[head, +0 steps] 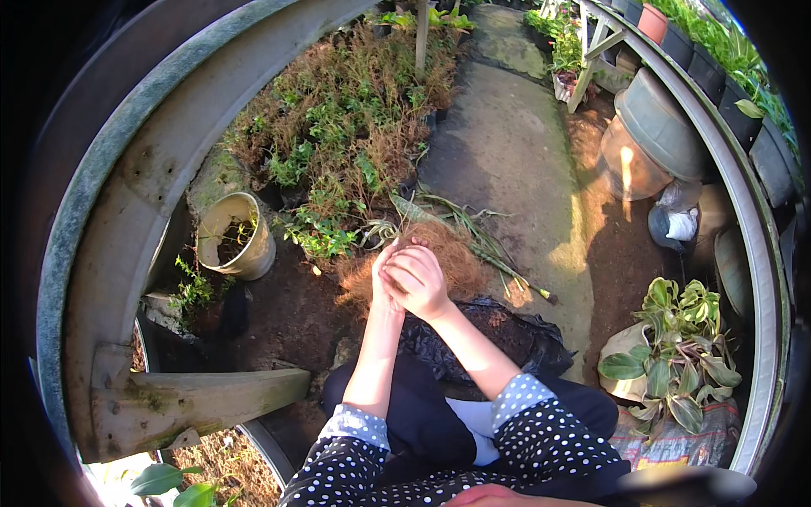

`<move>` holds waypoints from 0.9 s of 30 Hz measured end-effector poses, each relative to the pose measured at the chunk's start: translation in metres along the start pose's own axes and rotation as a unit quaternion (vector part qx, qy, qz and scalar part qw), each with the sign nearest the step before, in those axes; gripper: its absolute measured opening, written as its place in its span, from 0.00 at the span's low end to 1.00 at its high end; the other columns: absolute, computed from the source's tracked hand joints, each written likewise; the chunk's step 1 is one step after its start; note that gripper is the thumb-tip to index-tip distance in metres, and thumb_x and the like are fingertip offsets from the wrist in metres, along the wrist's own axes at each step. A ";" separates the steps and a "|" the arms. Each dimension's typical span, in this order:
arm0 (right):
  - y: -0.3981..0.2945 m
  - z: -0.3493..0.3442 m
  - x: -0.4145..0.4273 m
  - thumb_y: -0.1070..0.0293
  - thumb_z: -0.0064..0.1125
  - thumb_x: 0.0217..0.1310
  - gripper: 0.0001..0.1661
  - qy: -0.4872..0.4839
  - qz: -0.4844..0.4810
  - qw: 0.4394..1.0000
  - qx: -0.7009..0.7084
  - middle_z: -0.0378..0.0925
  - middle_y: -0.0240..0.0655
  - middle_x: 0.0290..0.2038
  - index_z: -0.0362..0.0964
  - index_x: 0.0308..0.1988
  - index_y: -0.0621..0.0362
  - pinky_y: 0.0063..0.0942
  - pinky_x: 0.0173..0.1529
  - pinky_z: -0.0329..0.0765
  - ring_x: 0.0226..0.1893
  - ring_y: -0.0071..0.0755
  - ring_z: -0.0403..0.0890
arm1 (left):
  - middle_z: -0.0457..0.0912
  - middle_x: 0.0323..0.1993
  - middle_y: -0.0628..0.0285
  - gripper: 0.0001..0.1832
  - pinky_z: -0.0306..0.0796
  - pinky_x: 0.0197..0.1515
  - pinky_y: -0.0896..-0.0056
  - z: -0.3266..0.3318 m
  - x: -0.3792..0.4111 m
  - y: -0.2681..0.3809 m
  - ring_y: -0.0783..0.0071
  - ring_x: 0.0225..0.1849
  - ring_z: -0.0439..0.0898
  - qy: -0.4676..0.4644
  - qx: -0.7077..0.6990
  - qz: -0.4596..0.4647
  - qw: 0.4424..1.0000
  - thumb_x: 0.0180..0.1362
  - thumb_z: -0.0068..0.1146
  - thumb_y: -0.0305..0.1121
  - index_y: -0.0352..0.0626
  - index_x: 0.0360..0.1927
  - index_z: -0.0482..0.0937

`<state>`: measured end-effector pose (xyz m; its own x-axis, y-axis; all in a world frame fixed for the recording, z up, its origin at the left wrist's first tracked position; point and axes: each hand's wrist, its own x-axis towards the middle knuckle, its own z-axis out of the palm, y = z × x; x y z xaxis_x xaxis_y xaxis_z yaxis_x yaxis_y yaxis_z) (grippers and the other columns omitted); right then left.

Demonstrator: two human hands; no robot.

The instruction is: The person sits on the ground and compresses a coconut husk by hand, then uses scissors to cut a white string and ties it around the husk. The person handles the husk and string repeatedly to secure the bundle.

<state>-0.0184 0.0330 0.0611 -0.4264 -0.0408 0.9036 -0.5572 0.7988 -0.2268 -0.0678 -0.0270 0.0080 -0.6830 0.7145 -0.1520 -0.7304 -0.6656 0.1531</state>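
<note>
My left hand (384, 271) and my right hand (419, 276) are pressed together in front of me, the right one lapping over the left. Their curled fingers hide whatever lies between the palms. Right behind them spreads a loose heap of brown coconut fibre (459, 256), with strands reaching up to the fingertips. A small plant with narrow pale leaves (380, 231) shows just beyond the left fingertips; whether it is held cannot be made out. Cut long green leaves and stems (491, 244) lie across the far side of the fibre. Nearer me rests a black plastic bag (545, 345) with dark soil on it.
A cream pot (256, 256) stands at left, beyond a wooden beam (222, 399) jutting inward. Potted seedlings (336, 127) crowd the far left beside a concrete path (507, 146). At right are a leafy potted plant (675, 367) and a large upturned grey pot (662, 127).
</note>
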 end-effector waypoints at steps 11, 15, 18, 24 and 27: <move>-0.024 0.008 -0.016 0.63 0.63 0.51 0.09 0.052 0.218 0.966 -0.130 0.77 0.29 0.44 0.77 0.34 0.52 0.45 0.62 0.49 0.52 0.36 0.72 | 0.79 0.42 0.54 0.17 0.74 0.50 0.65 -0.002 -0.001 -0.002 0.65 0.46 0.78 0.009 0.012 0.001 1.000 0.64 0.44 0.41 0.37 0.41 0.76; -0.008 -0.007 -0.004 0.51 0.61 0.51 0.21 -0.176 0.028 0.971 -0.158 0.67 0.26 0.60 0.75 0.46 0.42 0.60 0.65 0.37 0.63 0.30 0.64 | 0.79 0.42 0.54 0.17 0.73 0.50 0.65 -0.008 0.002 0.010 0.65 0.46 0.78 0.012 0.021 0.044 0.999 0.64 0.44 0.41 0.37 0.41 0.76; 0.004 -0.029 0.019 0.49 0.59 0.53 0.28 -0.290 -0.129 0.942 -0.108 0.63 0.28 0.63 0.70 0.54 0.43 0.62 0.65 0.47 0.66 0.33 0.59 | 0.79 0.42 0.54 0.17 0.73 0.50 0.65 -0.014 0.007 0.016 0.64 0.46 0.78 -0.004 0.019 0.067 0.998 0.64 0.44 0.41 0.37 0.41 0.76; 0.045 -0.031 0.018 0.56 0.59 0.50 0.19 -0.317 -0.272 0.906 0.064 0.75 0.37 0.42 0.75 0.39 0.58 0.41 0.52 0.72 0.46 0.38 0.75 | 0.79 0.41 0.54 0.17 0.73 0.50 0.65 -0.015 0.007 0.001 0.64 0.45 0.78 -0.025 -0.001 0.015 1.000 0.64 0.44 0.41 0.36 0.41 0.76; 0.036 -0.016 0.017 0.63 0.62 0.46 0.13 -0.230 -0.254 0.938 0.054 0.76 0.36 0.34 0.75 0.31 0.59 0.37 0.47 0.74 0.38 0.37 0.76 | 0.79 0.41 0.54 0.17 0.73 0.51 0.65 -0.013 0.000 0.002 0.64 0.45 0.78 -0.024 -0.004 0.004 1.000 0.64 0.44 0.40 0.36 0.41 0.76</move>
<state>-0.0341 0.0706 0.0739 -0.3344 -0.6751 0.6576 -0.8306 0.5408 0.1328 -0.0694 -0.0305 -0.0045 -0.6879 0.7184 -0.1033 -0.7249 -0.6731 0.1467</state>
